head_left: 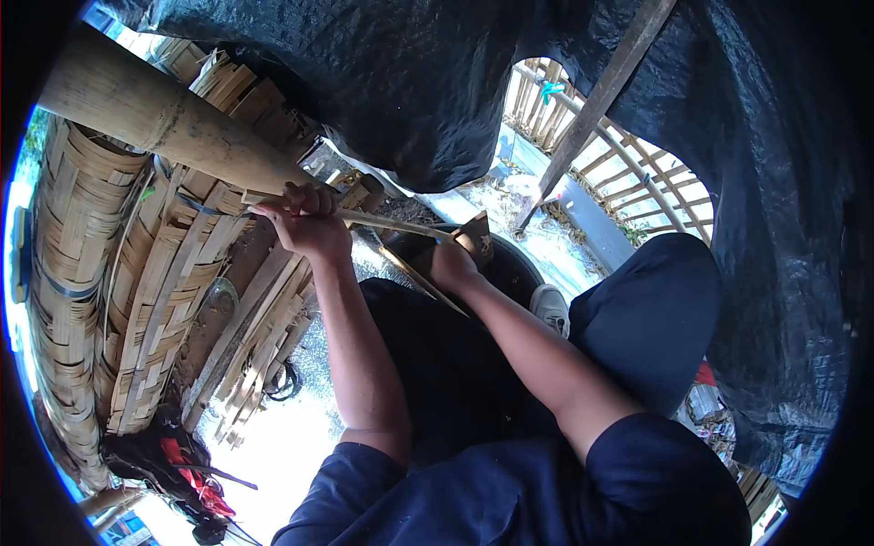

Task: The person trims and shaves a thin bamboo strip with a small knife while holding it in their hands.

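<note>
My left hand point(308, 223) is closed round one end of a thin bamboo strip point(387, 223), close beside a thick bamboo pole. The strip slants right and slightly down to my right hand point(452, 266), whose fingers are closed at its other end. Just beyond those fingers stands a broad brown flat piece point(473, 235); whether it is a blade or bamboo I cannot tell. A second thin strip point(421, 278) slopes under my right forearm. Below my right hand is a dark round tub point(514, 271), partly hidden by the hand.
The thick bamboo pole point(173, 127) crosses the upper left. Rolled woven bamboo panels point(82, 273) and split bamboo pieces point(259, 350) fill the left side. Black plastic sheeting point(401, 82) hangs overhead and right, with a wooden pole point(596, 105) before it. A shoe point(550, 308) rests beside the tub.
</note>
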`<action>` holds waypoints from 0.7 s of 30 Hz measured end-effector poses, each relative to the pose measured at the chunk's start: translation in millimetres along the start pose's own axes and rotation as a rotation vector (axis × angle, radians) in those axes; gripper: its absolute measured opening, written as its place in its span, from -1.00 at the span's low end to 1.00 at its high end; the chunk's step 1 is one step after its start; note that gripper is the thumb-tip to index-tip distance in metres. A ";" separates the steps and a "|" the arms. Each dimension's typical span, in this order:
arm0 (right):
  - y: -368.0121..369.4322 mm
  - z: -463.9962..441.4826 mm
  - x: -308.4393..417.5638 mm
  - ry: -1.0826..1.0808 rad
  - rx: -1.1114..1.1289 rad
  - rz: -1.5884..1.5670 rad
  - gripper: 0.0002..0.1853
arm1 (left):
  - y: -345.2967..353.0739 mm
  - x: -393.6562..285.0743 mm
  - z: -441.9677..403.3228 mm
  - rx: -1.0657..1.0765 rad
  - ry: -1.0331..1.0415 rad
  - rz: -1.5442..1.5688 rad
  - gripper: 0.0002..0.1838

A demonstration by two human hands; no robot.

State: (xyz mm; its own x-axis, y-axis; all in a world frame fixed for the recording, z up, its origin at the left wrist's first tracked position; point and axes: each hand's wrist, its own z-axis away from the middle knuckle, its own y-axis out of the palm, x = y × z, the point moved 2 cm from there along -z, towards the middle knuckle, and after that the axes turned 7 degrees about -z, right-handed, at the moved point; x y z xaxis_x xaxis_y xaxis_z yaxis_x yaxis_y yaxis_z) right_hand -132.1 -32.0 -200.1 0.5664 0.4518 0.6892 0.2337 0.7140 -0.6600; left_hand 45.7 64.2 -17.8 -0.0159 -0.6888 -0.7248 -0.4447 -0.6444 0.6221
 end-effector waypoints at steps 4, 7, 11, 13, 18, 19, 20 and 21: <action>-36.8 4.5 92.3 -0.076 0.042 -0.183 -0.68 | -5.0 5.3 -2.5 -0.084 0.014 -0.002 -0.39; -28.2 4.6 81.2 -0.257 -0.030 -0.325 -0.71 | -1.4 3.0 -1.2 -0.126 0.005 -0.028 -0.39; -2.4 -6.3 9.3 -0.224 -0.133 -0.199 -0.69 | -9.2 -2.6 -3.5 -0.094 0.027 -0.038 -0.38; -9.8 -8.6 28.7 -0.211 -0.039 -0.134 -0.61 | -17.6 -5.6 -2.5 -0.222 0.030 -0.082 -0.37; -56.0 10.4 133.3 -0.388 -0.036 -0.239 -0.78 | -4.6 0.0 0.0 -0.207 0.051 -0.085 -0.36; -48.0 7.8 121.0 -0.387 -0.032 -0.236 -0.78 | -0.6 2.1 -0.2 -0.173 0.042 -0.069 -0.36; -35.9 2.8 97.5 -0.367 -0.074 -0.300 -0.78 | 2.8 2.2 -0.2 -0.138 0.034 -0.053 -0.36; -23.9 -3.1 70.8 -0.348 -0.117 -0.364 -0.78 | 3.2 1.1 0.2 -0.140 0.037 -0.051 -0.36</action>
State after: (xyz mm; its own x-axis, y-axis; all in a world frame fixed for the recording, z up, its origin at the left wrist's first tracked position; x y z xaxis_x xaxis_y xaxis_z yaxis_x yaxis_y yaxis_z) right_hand -95.2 -18.7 -136.4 0.1399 0.3512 0.9258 0.4649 0.8022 -0.3746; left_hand 44.0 61.5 -16.7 0.0380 -0.6646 -0.7463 -0.3153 -0.7166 0.6221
